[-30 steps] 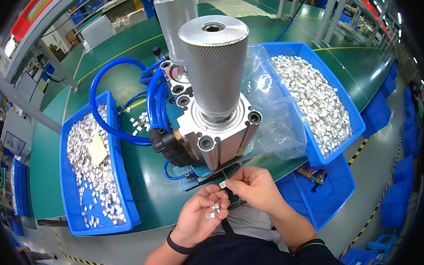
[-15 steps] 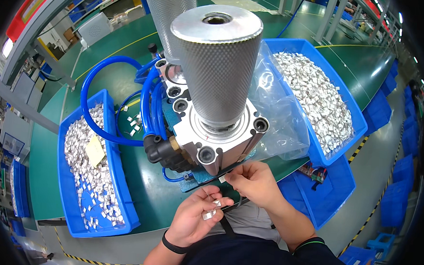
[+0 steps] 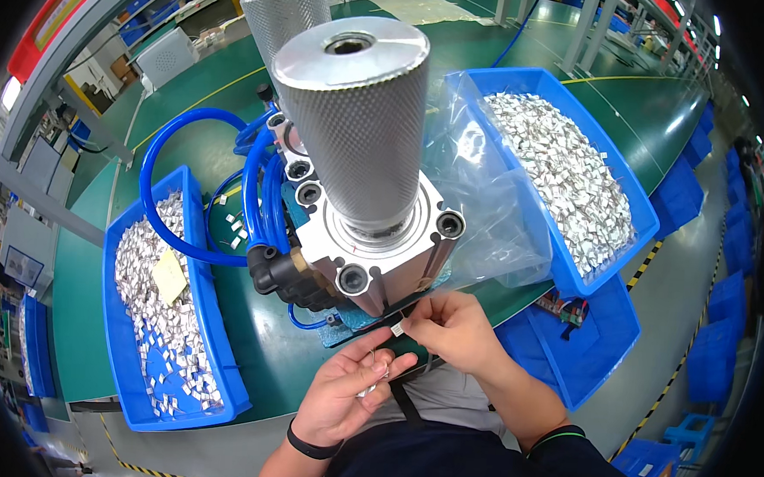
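Note:
My right hand (image 3: 461, 336) pinches a small white block with wire leads (image 3: 397, 329) between thumb and fingers, at the front lower edge of a metal pneumatic press (image 3: 378, 277). Close by on its left, my left hand (image 3: 339, 398) is curled palm up around several more of these white wire-leaded blocks (image 3: 374, 387), partly hidden by its fingers. Its index finger reaches up to the block in the right hand. A knurled metal cylinder (image 3: 352, 142) stands on top of the press, and a second one (image 3: 286, 13) rises behind it.
Blue bins full of white blocks stand on the left (image 3: 244, 400) and right (image 3: 646, 226) of the green table (image 3: 280, 363). Blue hoses (image 3: 148, 174) loop left of the press. A clear plastic bag (image 3: 495, 218) lies beside it. Below right sits another blue bin (image 3: 601, 354).
The press and cylinders appear farther left in the picture. My left index finger has stretched up toward the right hand's block, and the blocks in my left hand are now more covered.

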### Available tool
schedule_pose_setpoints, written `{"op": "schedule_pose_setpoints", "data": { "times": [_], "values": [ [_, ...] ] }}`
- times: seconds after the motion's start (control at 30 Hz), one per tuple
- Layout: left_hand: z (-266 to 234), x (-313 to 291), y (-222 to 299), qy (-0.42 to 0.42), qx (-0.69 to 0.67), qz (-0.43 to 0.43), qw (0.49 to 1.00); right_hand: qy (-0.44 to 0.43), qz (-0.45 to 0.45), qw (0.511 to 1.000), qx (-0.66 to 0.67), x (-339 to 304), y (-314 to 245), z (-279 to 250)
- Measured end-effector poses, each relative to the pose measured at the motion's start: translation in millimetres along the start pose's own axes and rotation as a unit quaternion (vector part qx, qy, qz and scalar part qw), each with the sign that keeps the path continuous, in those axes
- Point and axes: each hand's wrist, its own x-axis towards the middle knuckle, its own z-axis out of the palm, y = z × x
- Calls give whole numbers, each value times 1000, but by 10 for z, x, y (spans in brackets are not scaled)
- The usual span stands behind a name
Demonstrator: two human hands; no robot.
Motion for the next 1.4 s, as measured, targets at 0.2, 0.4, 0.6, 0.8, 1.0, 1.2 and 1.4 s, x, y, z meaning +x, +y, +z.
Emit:
{"op": "schedule_pose_setpoints", "data": {
  "times": [0.2,0.4,0.6,0.8,1.0,1.2,1.4],
  "values": [
    [-82,24,-26,-34,2,0,999,-31,-12,999,0,-127,0,-69],
    [14,71,-39,-40,34,6,999,-35,-59,998,-6,-487,-240,-307],
    [130,89,-70,-28,98,24,994,369,-158,881,-250,-612,-875,-853],
    [111,103,-198,-24,159,91,983,-19,-176,944,-279,-541,-258,-161],
    [78,179,-284,38,367,261,892,-67,-12,998,11,-403,39,93],
    [2,215,-266,78,525,365,765,-32,48,991,117,-382,0,92],
    [27,198,-273,67,509,356,781,-97,65,982,149,-302,23,-26]
  ]
}}
